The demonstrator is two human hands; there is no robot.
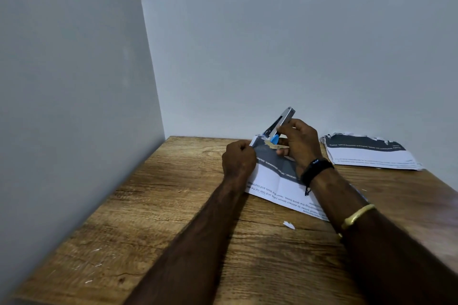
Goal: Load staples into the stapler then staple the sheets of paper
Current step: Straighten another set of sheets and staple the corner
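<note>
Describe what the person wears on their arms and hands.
Both forearms are bare, with no sleeves in view. The right wrist carries a black band with a thin black cord hanging from it, and further up the forearm sits a gold-coloured bangle. The left hand and its wrist wear nothing visible.

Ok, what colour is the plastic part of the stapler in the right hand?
Blue, below the silver metal arm of the stapler, beside the right hand. The head view, the only one, shows it.

Wooden table — printed sheets, paper stack, scrap

Wooden table w/ paper scrap (small, torn); grey walls.
</note>
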